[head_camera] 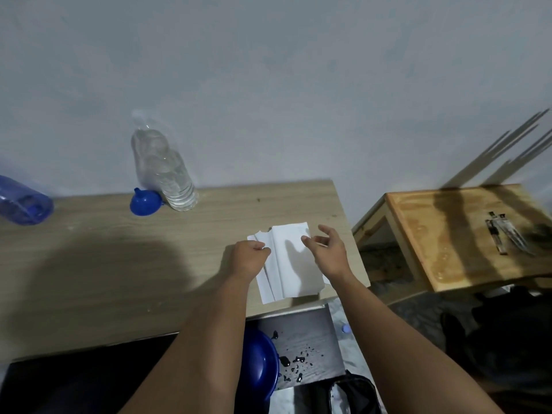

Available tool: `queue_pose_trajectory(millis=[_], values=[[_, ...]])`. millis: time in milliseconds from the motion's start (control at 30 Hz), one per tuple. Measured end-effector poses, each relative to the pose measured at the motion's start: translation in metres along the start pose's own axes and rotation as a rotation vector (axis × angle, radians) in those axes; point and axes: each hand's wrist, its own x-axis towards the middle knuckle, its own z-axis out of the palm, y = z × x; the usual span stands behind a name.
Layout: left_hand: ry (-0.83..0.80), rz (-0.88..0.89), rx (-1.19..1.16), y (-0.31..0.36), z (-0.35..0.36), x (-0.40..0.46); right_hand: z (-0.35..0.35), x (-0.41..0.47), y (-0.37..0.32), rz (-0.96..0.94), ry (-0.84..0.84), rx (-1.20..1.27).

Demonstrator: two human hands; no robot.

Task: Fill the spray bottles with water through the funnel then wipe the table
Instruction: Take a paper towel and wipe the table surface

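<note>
A white paper towel (291, 258) lies partly unfolded near the right end of the wooden table (119, 264). My left hand (249, 258) pinches the towel's left edge. Just above the towel's right side hovers my right hand (328, 249), its fingers loosely spread and holding nothing. A blue funnel (145, 202) lies on its side at the back of the table, against a clear water bottle (165, 171). A blue translucent spray bottle (22, 203) lies at the far left edge, partly cut off by the frame.
A blue bowl (260, 363) sits below the table's front edge beside a grey surface (307, 333) spotted with dark drops. A small wooden side table (448, 234) with dark items stands to the right. A black bag (355, 392) lies at the bottom.
</note>
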Motion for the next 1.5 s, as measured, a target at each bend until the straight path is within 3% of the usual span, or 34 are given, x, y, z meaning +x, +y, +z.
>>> queue_pose_trajectory(millis=[300,767,1067,1167,1367,1500], values=[[0.121,0.041,-0.200,0.008,-0.014,-0.011,0.004,-0.005,-0.009,-0.036,-0.041,0.005],[-0.024,0.051,-0.630,0.032,-0.058,-0.027,0.022,-0.025,-0.045,-0.040,-0.113,0.060],[-0.160,0.113,-0.849,0.055,-0.099,-0.052,0.048,-0.044,-0.073,0.265,-0.455,0.184],[-0.115,0.110,-0.846,0.043,-0.117,-0.053,0.065,-0.056,-0.081,0.229,-0.515,0.239],[0.039,0.066,-0.830,0.002,-0.158,-0.052,0.099,-0.068,-0.101,0.086,-0.465,0.390],[0.147,0.012,-0.885,-0.030,-0.195,-0.053,0.132,-0.086,-0.117,0.038,-0.443,0.353]])
